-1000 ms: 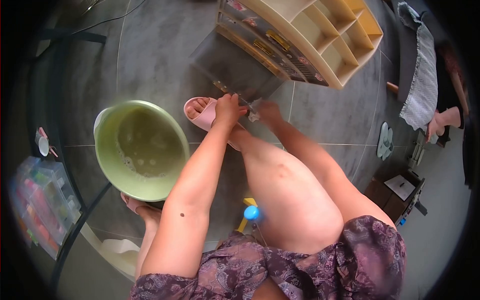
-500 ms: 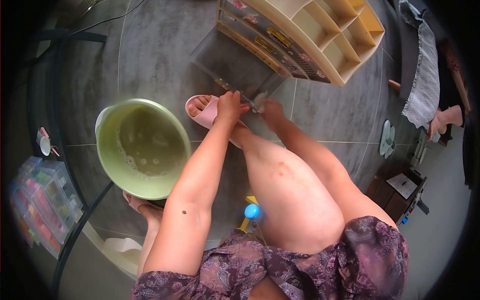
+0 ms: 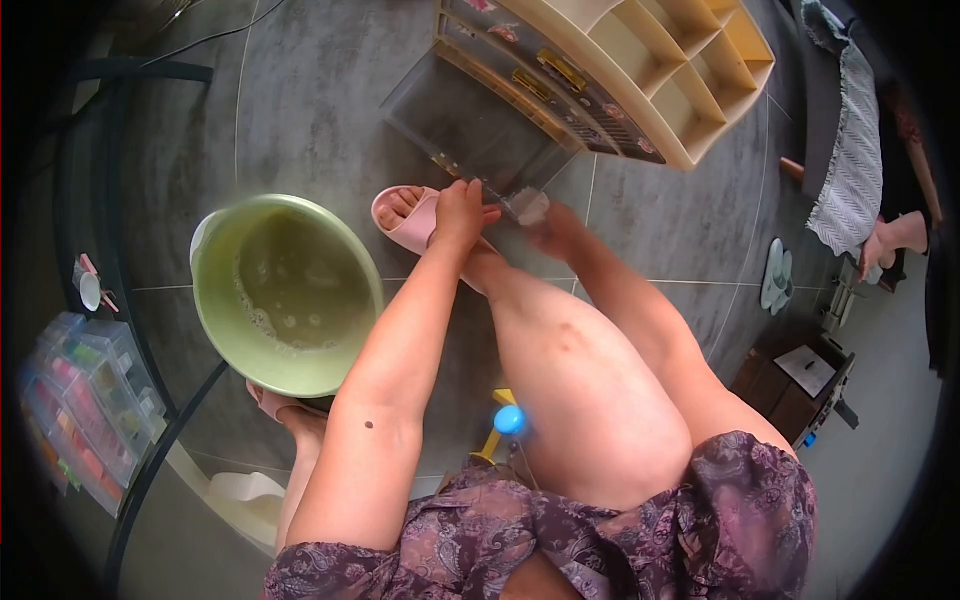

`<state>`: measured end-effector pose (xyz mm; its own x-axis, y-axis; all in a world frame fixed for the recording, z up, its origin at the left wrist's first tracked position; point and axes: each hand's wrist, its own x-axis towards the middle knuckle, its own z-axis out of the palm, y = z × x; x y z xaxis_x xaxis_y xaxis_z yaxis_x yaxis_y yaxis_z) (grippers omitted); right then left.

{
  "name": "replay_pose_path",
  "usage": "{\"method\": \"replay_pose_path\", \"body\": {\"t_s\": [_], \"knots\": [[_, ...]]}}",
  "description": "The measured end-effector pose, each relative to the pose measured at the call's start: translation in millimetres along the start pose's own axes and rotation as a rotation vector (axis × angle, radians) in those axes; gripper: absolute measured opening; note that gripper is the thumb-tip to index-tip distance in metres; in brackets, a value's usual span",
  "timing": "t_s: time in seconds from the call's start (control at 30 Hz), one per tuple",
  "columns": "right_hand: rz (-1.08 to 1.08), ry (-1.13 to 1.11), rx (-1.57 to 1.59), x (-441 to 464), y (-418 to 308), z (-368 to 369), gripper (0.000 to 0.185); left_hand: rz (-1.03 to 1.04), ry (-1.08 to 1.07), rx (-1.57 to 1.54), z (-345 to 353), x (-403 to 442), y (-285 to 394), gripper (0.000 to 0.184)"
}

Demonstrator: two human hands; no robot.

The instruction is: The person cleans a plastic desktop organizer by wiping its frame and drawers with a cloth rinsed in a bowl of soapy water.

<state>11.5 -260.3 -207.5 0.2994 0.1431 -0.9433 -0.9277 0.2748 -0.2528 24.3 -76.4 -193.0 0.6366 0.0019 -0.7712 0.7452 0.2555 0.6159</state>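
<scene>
A beige organizer (image 3: pixel 650 75) with a top of small compartments has a clear drawer (image 3: pixel 470 115) pulled out toward me. My left hand (image 3: pixel 460 215) is closed on the front edge of that drawer, above the pink slipper. Just right of it, my right hand (image 3: pixel 558 232) holds a whitish, crumpled cloth (image 3: pixel 528 206) against the drawer's front corner; this hand is slightly blurred. The cloth's far side and some fingertips are hidden.
A green basin (image 3: pixel 290 290) of cloudy water stands at left. Clear boxes (image 3: pixel 90 400) lie beyond a dark frame. A blue knob (image 3: pixel 509 419) on a yellow piece is by my leg. Pale slippers (image 3: pixel 776 275) and another person's foot (image 3: pixel 895 240) are at right.
My right hand and the cloth have moved slightly right along the drawer's front. My left hand has stayed at the drawer's edge.
</scene>
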Motion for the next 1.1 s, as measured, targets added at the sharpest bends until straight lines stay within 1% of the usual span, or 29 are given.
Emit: {"method": "replay_pose_path", "body": {"t_s": [0.03,0.07,0.17,0.27,0.33,0.37,0.47,0.57,0.67,0.73,0.77,0.87,0.97,1.07,1.1], "knots": [[0.03,-0.096,0.114,5,4,-12,0.014,-0.002,0.001,-0.006,0,0,0,0.027],[0.06,-0.192,0.229,-1,2,-9,0.015,-0.003,0.002,-0.012,0,0,0,0.027],[0.073,-0.056,0.199,-23,-5,10,0.016,-0.014,-0.004,-0.018,0,1,1,0.027],[0.062,-0.109,0.0,-48,-29,11,0.018,-0.04,-0.035,-0.032,-1,0,4,0.023],[0.009,-0.093,-0.269,-56,-56,10,0.018,-0.055,-0.047,-0.031,-3,-3,4,0.021],[-0.051,-0.153,-0.405,-57,-69,11,0.023,-0.056,-0.049,-0.021,-3,-4,5,0.02],[-0.262,-0.066,-0.919,-77,-108,55,0.024,-0.043,-0.062,-0.004,-4,-1,4,0.02],[-0.705,0.026,-1.573,-54,-114,85,0.021,-0.023,-0.038,-0.063,-3,-2,-1,0.023],[-0.891,0.065,-1.848,-9,-95,83,0.027,-0.01,-0.03,-0.071,-3,2,-4,0.025],[-0.88,-0.071,-1.941,23,-69,71,0.027,0.008,-0.042,-0.059,-4,4,-4,0.025],[-0.87,-0.143,-1.983,22,-62,74,0.028,0.023,-0.052,-0.055,-5,3,-5,0.025],[-0.751,-0.004,-1.942,8,-56,77,0.026,0.039,-0.06,-0.052,-5,3,-5,0.026],[-0.732,-0.009,-1.976,0,-60,83,0.023,0.034,-0.044,-0.06,-3,2,-5,0.026],[-0.553,0.008,-2.187,-5,-64,88,0.021,0.038,-0.036,-0.078,-3,2,-3,0.026],[-0.548,0.008,-2.2,-7,-64,88,0.021,0.039,-0.036,-0.087,-3,1,-4,0.025]]}}
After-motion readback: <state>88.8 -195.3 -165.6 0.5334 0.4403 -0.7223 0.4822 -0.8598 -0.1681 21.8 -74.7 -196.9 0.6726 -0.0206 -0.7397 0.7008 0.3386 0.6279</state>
